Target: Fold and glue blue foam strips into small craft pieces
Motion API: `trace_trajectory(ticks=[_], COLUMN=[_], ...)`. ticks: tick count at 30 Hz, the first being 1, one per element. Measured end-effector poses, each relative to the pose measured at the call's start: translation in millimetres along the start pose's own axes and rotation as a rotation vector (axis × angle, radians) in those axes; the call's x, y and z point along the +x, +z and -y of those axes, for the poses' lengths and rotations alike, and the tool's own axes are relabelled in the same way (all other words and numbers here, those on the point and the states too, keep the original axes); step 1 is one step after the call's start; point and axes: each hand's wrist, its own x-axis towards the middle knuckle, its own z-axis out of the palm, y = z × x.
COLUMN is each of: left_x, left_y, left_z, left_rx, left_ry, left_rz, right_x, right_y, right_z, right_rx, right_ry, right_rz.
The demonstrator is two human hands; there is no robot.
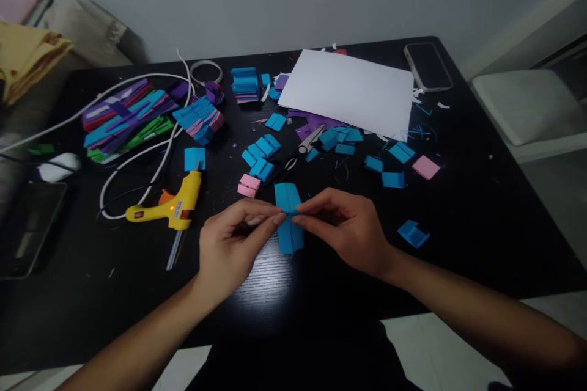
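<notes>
Blue paper (290, 237), its middle pinched by each grip: left hand (233, 243) and right hand (355, 229) angled inward.

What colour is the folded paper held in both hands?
The folded paper is blue; the head view shows it best.

Over the table (339, 305), between left hand (236, 243) and right hand (351, 227), a paper piece (290, 236). On the table, left of both, a glue gun (181, 206), with paper bundles (132, 115) behind. Farther left, perhaps a tablet (27, 223), too dim to be sure. Beyond the hands, scissors (310, 140); behind those, a paper sheet (351, 91); to its right, a phone (428, 66).
</notes>
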Motion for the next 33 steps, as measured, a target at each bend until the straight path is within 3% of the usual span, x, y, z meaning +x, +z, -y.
trace_trajectory(ticks=[10,33], left_x=[4,4], left_y=[2.8,3.9], left_z=[0,-1], left_rx=[-0.07,-0.262], left_ry=[-0.015,-0.158], left_rz=[0.058,0.048], right_x=[-1,6], right_y=[0,-11], right_z=[-5,0], right_rx=[0.014,-0.035], right_ry=[0.033,0.158], right_rz=[0.001,0.107])
